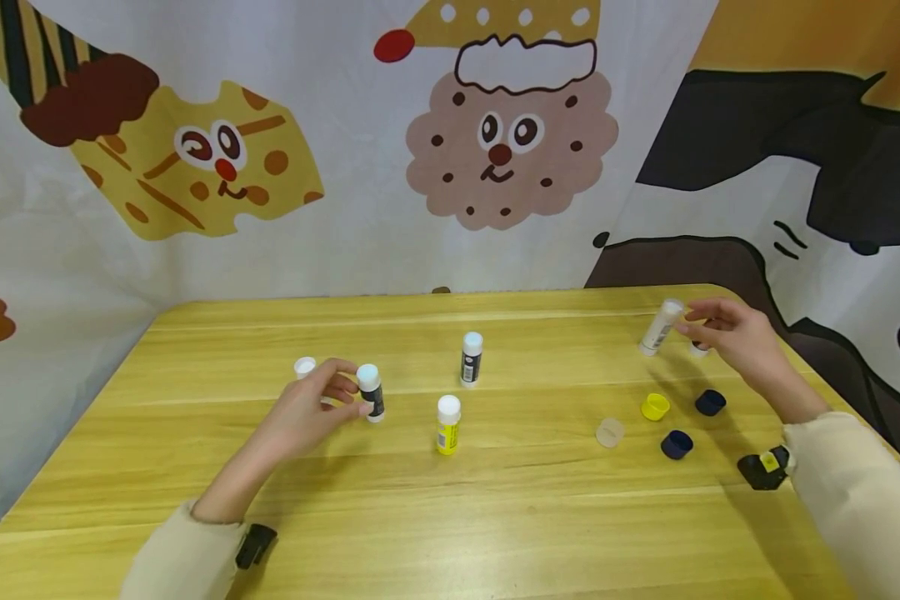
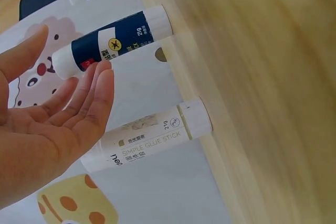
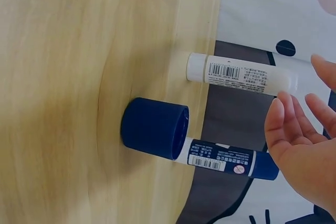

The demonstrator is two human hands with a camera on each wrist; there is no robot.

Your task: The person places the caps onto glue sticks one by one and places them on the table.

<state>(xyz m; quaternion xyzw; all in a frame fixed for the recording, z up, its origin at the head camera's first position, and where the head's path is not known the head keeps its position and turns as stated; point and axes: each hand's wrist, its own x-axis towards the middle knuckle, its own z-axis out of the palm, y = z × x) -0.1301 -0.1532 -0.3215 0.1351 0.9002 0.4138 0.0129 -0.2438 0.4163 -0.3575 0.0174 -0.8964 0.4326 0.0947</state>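
My left hand (image 1: 315,408) has its fingers spread beside a navy-labelled glue stick (image 2: 115,43) that stands upright. In the left wrist view, thumb and fingers lie around its white top without a clear grip. A white glue stick (image 2: 149,135) stands just behind that hand, which partly hides it in the head view. My right hand (image 1: 742,342) reaches beside the translucent cap of another white glue stick (image 1: 660,327), fingers loosely bent; contact cannot be told. Under that hand, a navy glue stick with a navy cap (image 3: 226,158) stands mostly hidden in the head view.
Mid-table stand another navy glue stick (image 1: 471,358) and a yellow one (image 1: 448,423) with white tops. Toward the right lie a yellow cap (image 1: 656,407), two navy caps (image 1: 677,444) and a pale round cap (image 1: 610,432). A printed curtain (image 1: 345,258) hangs behind the table.
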